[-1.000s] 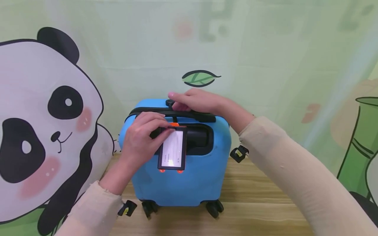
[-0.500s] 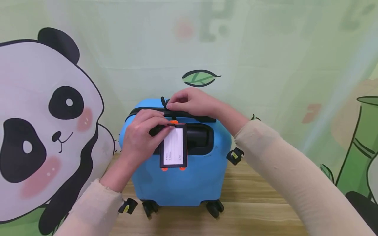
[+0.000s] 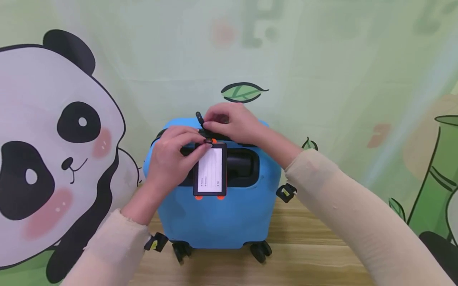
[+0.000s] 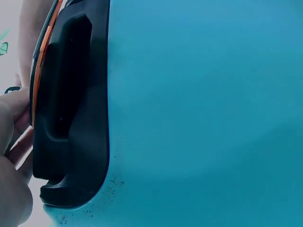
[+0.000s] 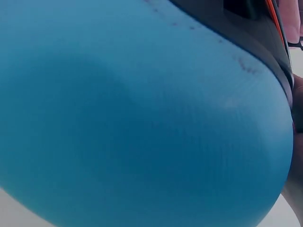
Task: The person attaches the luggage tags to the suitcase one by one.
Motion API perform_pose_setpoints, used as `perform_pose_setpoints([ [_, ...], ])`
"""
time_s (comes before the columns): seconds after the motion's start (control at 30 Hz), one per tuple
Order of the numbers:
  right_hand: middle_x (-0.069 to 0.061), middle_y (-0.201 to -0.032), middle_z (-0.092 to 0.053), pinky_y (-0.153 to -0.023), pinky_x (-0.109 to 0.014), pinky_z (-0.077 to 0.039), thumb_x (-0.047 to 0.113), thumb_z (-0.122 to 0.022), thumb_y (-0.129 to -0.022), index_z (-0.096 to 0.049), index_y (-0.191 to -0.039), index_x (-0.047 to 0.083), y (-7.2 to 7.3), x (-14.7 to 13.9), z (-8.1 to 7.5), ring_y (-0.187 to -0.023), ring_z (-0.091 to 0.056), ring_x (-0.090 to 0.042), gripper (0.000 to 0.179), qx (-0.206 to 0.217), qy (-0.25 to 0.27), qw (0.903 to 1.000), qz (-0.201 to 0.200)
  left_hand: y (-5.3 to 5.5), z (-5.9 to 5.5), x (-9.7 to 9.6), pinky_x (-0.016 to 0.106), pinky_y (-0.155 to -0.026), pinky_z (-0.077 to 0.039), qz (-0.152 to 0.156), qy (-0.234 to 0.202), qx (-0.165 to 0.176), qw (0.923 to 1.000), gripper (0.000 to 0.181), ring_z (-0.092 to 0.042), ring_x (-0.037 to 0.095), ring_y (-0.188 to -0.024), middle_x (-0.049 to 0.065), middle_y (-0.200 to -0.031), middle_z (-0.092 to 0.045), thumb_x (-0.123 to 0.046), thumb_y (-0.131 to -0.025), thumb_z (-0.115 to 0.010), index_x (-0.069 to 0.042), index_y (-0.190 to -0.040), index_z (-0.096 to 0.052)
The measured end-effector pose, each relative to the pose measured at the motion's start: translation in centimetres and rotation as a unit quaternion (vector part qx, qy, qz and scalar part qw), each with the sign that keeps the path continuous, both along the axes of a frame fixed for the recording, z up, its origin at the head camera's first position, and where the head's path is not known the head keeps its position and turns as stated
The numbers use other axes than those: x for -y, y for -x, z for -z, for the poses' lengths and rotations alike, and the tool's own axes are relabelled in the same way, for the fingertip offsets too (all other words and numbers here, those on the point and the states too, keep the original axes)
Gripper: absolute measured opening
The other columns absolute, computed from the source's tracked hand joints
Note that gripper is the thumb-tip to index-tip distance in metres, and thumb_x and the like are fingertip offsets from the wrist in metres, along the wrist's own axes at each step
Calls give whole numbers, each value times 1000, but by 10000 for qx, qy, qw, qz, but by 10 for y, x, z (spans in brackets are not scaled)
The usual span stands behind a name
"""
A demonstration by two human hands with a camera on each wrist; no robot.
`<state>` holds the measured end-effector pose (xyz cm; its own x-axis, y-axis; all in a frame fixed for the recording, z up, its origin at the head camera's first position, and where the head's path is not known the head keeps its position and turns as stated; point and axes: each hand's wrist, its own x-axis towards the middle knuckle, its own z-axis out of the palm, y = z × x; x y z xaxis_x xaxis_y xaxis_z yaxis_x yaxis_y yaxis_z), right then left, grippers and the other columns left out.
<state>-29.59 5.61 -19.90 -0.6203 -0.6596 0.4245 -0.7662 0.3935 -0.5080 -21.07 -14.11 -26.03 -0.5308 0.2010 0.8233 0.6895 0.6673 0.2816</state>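
Note:
A luggage tag [image 3: 211, 171] with a black frame, orange edges and a white card hangs against the front of a blue suitcase [image 3: 218, 222]. My left hand [image 3: 168, 159] pinches the tag's top end between thumb and fingers. Just above, my right hand [image 3: 237, 123] pinches a black strap [image 3: 199, 116] near the suitcase's black top handle [image 3: 229, 137]; the strap's free end, with small holes, sticks up past the fingertips. How the strap runs around the handle is hidden by the hands. In the left wrist view, the tag's orange edge [image 4: 41, 61] shows side-on.
Behind the suitcase hangs a pale green backdrop [image 3: 322, 59] printed with a panda and leaves. The suitcase stands on black wheels [image 3: 260, 252] on a wood-grain surface [image 3: 307, 254]. A black recess [image 3: 247, 165] lies behind the tag.
My right hand has turned from lying over the handle to pinching the strap, whose end now stands higher. The tag has risen slightly with my left hand.

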Motion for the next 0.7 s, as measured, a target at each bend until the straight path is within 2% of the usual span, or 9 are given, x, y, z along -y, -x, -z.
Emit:
perform_pose_setpoints([
  [0.33, -7, -98, -77, -93, -30, -57, 13, -74, -101, -78, -107, 5, -5, -2, 1, -91, -70, -18, 10, -125, 503, 9986, 32, -3, -9, 0, 48, -92, -55, -110, -403, 845, 9955, 17, -67, 32, -109, 15, -111, -78, -14, -95, -84, 0, -104, -80],
  [0.5, -10, -96, -77, -92, -31, -59, 8, -76, -99, -78, -105, 1, -6, -4, 2, -89, -71, -20, 9, -198, 844, 9962, 18, -4, -16, 0, 49, -91, -54, -193, -418, 1054, 9934, 18, -67, 32, -106, 16, -109, -78, -15, -95, -83, 0, -105, -81],
  [0.7, -10, -96, -78, -93, -30, -60, 7, -76, -99, -78, -105, 0, -4, -4, 5, -88, -71, -19, 9, -354, 950, 9949, -7, -7, -23, 1, 51, -92, -54, -218, -335, 1392, 9895, 18, -65, 33, -107, 17, -111, -76, -15, -98, -80, 0, -107, -80],
])
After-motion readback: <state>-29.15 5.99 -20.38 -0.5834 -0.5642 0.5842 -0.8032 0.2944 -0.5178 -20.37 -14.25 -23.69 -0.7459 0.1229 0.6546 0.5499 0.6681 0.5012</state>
